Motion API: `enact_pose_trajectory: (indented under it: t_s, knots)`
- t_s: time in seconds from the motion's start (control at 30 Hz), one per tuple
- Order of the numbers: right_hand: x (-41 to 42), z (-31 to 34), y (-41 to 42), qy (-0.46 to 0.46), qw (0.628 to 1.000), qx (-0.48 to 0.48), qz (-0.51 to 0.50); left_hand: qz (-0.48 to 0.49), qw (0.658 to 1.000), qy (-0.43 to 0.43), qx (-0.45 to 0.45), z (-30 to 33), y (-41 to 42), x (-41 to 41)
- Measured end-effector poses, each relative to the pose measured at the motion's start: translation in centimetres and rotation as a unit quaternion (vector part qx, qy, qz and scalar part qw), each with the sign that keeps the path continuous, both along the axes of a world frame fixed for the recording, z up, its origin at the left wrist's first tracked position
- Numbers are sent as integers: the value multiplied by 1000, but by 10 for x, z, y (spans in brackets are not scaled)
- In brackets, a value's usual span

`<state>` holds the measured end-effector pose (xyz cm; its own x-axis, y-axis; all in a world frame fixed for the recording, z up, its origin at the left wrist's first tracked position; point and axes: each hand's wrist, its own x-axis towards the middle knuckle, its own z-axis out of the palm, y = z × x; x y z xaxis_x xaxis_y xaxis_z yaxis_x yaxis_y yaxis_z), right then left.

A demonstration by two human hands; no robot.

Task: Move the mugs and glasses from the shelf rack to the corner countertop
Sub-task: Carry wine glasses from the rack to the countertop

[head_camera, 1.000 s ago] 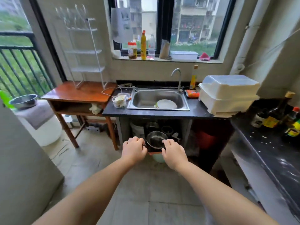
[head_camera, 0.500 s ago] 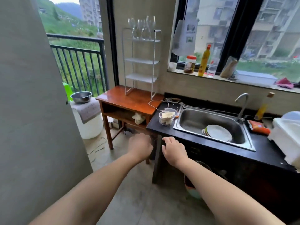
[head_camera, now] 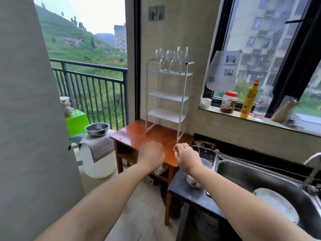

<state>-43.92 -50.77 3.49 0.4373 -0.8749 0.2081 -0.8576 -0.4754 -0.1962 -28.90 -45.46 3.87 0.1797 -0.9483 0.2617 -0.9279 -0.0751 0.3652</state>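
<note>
A white wire shelf rack stands on a reddish wooden side table against the wall. Several clear stemmed wine glasses stand on its top shelf; the two lower shelves are bare. No mugs are visible. My left hand hovers over the table's front, fingers curled in, holding nothing. My right hand is beside it, over the table's right end, fingers also curled and empty. Both hands are well below the glasses.
A black counter with a steel sink holding a white plate lies right. A clear bowl sits under my right forearm. Jar and bottles line the windowsill. A metal bowl on a white drum and a grey wall stand left.
The view has swung left and closer to the rack, from the sink to the side table. Both hands stay curled and empty, now over the wooden table.
</note>
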Motion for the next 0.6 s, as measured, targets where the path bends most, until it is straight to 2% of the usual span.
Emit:
enact_pose_trajectory:
  t_s: [0.2,0.43,0.6]
  knots:
    - [55,22,-93,-1,999,-34,-12,-20,999,5,-32,25,-103,43]
    - [128,66,-207,-62,995,-58,-52,-80,996,-14,-35,70,-230,110]
    - [170,119,-275,-102,987,-94,-81,-121,989,48,-65,125,-312,153]
